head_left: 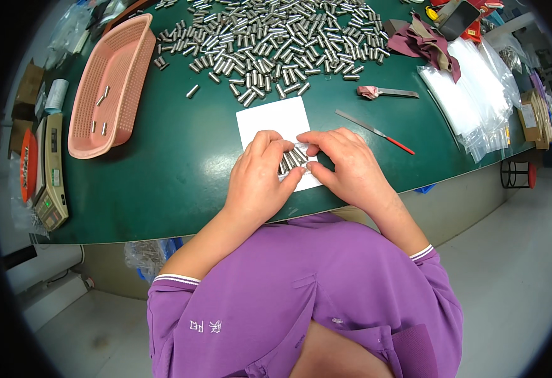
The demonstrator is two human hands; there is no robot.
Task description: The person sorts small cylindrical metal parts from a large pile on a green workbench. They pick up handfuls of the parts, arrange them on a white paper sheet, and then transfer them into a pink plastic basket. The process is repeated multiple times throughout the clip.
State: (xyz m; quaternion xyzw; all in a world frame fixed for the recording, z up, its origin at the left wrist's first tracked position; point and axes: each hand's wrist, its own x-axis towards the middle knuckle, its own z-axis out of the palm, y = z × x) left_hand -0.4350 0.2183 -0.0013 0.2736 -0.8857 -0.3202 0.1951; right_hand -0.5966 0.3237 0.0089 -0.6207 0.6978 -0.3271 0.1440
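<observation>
White paper sheet [275, 120] — both hands' fingers [270, 143] pinch steel pins [292, 159] on it — clear bags [471, 104] right.

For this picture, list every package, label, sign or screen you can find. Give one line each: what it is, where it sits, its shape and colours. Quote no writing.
Clear plastic bags: stacked at the table's right end, flat, transparent.
Weighing scale: left table edge, long beige box with a small display and buttons.
Cardboard boxes: far right beyond the bags, brown, with pale labels.
Phone: top right, dark flat screen.
</observation>
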